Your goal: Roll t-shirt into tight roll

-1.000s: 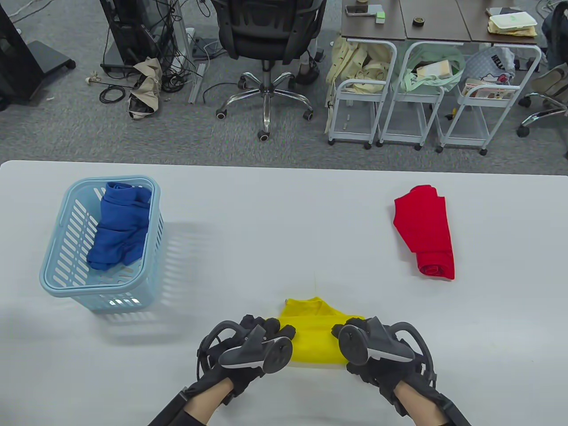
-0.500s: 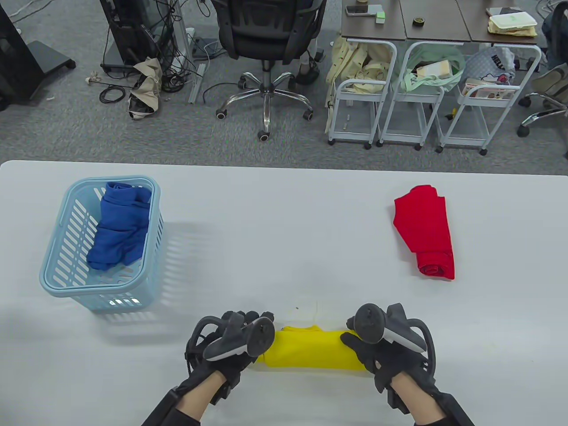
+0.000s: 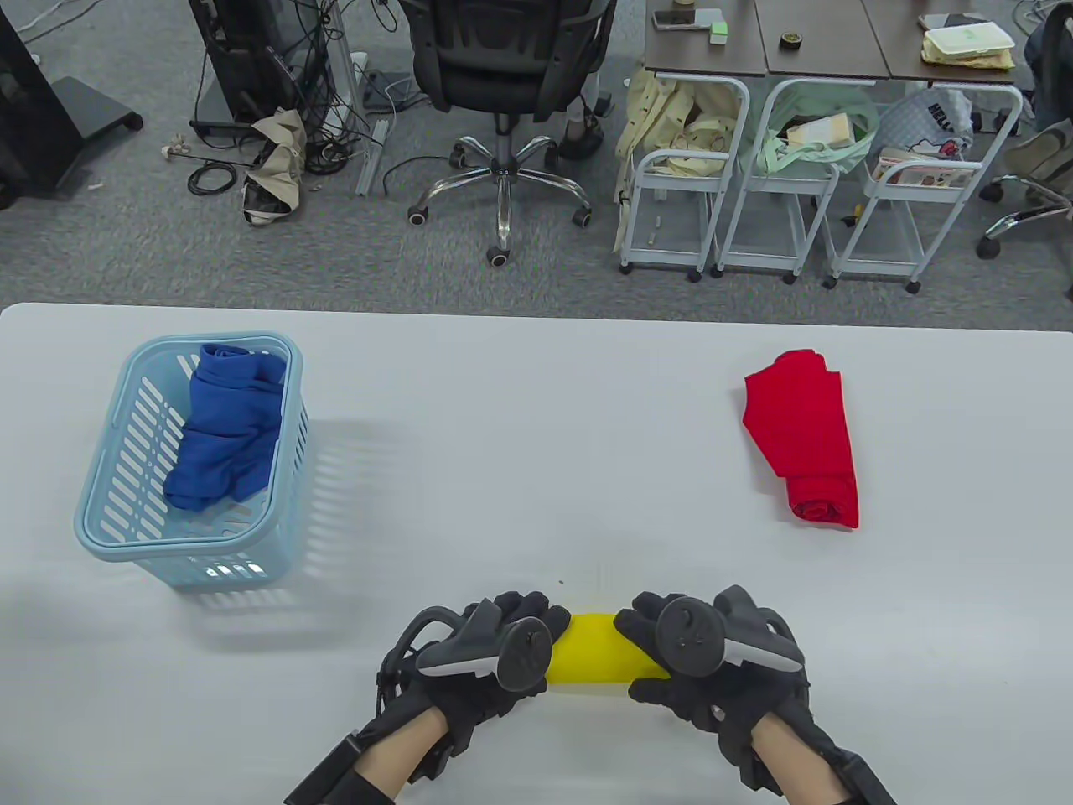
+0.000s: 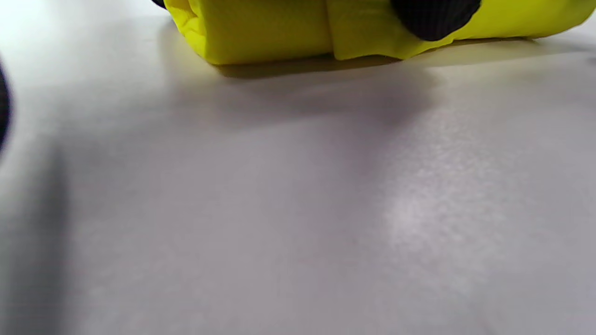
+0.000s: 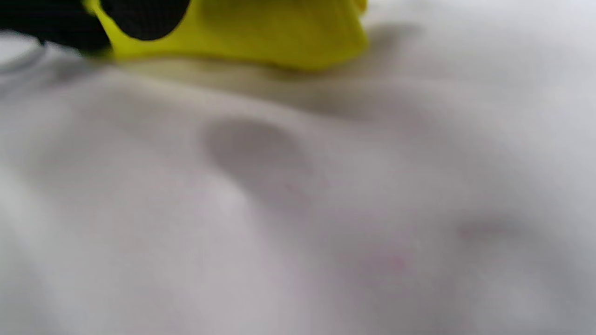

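Both hands — left hand (image 3: pixel 490 650) and right hand (image 3: pixel 696 650) — curl their fingers around the yellow t-shirt (image 3: pixel 597 660) roll; press evenly so it stays tight.

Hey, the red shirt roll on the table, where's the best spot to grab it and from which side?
Judging by its pose, grip the red shirt at its rolled near end, from above, fingers across the roll: that end is compact, while the far end fans out flat and loose.

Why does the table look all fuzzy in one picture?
Right wrist view: the camera is very close, so the table and yellow t-shirt blur. Left wrist view: sharper, with the roll's shadow beneath it. Table view: sharp, and the basket casts a striped shadow.
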